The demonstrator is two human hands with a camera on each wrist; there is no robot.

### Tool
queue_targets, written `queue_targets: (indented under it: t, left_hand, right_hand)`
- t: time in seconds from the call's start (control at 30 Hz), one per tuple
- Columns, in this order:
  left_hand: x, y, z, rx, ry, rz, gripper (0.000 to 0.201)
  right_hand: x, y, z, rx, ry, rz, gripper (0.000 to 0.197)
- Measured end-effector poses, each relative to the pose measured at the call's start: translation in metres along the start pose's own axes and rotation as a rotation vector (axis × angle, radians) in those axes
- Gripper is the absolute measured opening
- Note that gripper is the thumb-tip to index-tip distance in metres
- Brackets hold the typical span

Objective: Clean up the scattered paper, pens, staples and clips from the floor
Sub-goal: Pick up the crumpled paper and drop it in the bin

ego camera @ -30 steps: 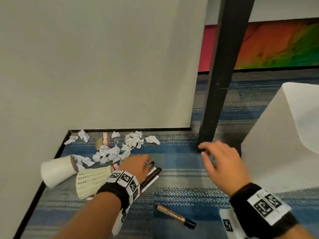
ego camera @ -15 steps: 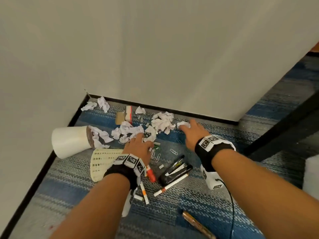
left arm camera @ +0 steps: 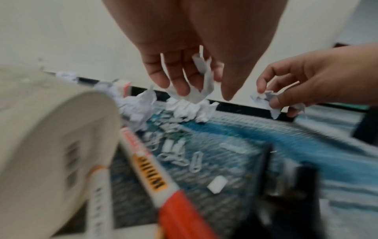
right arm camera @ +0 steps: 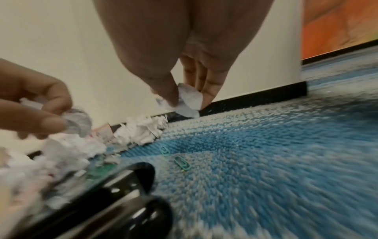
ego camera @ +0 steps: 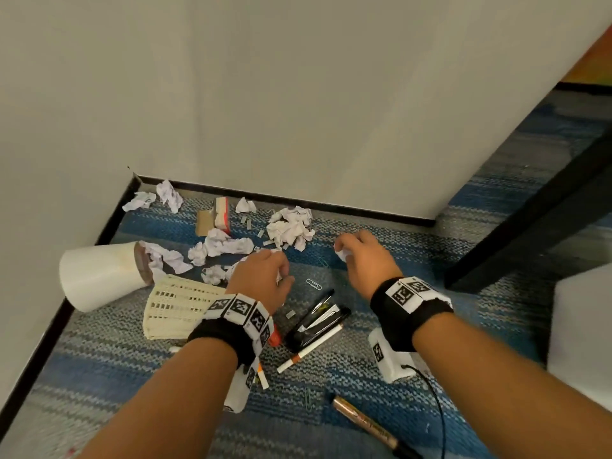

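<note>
Crumpled white paper balls lie scattered on the blue striped carpet near the wall. My left hand hovers over them and pinches a crumpled paper scrap. My right hand pinches another paper ball just above the floor. Paper clips and staples lie between the hands. Pens and markers sit near my left wrist, beside a black stapler. A bronze marker lies closer to me.
A white cup lies tipped on its side at the left, next to a cream perforated basket. A small cardboard box sits by the wall. A black table leg slants at the right, with a white object beside it.
Both hands have lifted slightly from the floor, each now holding a crumpled paper piece. The right hand drew back from the wall with its ball.
</note>
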State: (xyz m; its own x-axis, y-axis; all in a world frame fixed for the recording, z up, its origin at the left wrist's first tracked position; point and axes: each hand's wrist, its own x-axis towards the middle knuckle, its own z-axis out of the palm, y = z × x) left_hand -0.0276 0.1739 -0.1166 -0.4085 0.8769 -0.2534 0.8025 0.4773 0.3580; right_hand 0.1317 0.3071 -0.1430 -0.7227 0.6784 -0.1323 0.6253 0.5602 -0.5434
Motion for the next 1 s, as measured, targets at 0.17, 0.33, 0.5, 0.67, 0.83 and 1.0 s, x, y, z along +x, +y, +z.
queue_targets:
  t: [0.17,0.33,0.5,0.67,0.83,1.0]
  left_hand:
    - [-0.018,0.057,-0.010,-0.140,0.031,0.171,0.031]
    - [-0.039,0.137,-0.019,-0.280,0.016,0.351,0.042]
    - [-0.060,0.228,-0.029,-0.239,-0.020,0.655,0.038]
    - [-0.093,0.322,-0.037,-0.288,-0.015,0.869,0.029]
    - [-0.110,0.408,-0.049,-0.327,0.030,1.021,0.037]
    - [-0.111,0.442,-0.031,-0.108,0.039,0.994,0.041]
  right_hand:
    - [-0.072,0.001,-0.037,0.132,0.135,-0.015,0.050]
    - [-0.147,0.013,-0.104,0.161,0.460,-0.019,0.043]
    - [-0.237,0.009,-0.187,0.221,0.762,0.056,0.035]
    - [-0.313,0.020,-0.252,0.070,1.081,0.169,0.036]
    - [-0.322,0.055,-0.295,-0.072,1.186,0.328,0.045]
    - [-0.319,0.076,-0.300,-0.020,1.117,0.425,0.046]
